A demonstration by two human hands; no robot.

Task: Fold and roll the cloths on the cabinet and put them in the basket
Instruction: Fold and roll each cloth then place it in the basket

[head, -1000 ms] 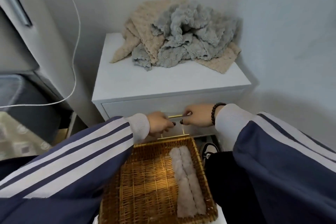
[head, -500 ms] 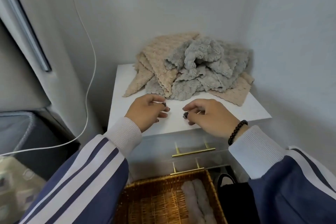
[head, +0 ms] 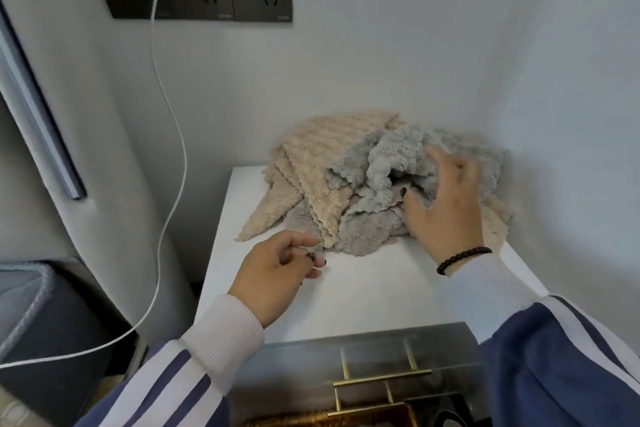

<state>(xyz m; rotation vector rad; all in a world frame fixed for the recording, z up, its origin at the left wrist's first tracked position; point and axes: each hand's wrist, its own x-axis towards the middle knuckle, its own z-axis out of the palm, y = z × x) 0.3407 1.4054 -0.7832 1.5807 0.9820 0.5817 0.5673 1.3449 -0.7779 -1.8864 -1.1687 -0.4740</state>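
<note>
Fingers of the right hand [head: 446, 204] curled into a grey cloth [head: 391, 163] atop the heap.
The left hand [head: 277, 274] hung loosely open, holding nothing, just by the heap's front edge on the cabinet [head: 363, 295]; a basket [head: 332, 419] rim showed below.

Basket [head: 367, 419]: only sliver of wicker rim at bottom edge, contents out of view. Right hand [head: 446, 204]: fingertips buried in grey cloth [head: 391, 166], grip probably closed but unclear. Beige cloths [head: 322, 156] partly under grey. Both sleeves cut off by bottom edge. Cable [head: 166, 135] runs off left edge.
</note>
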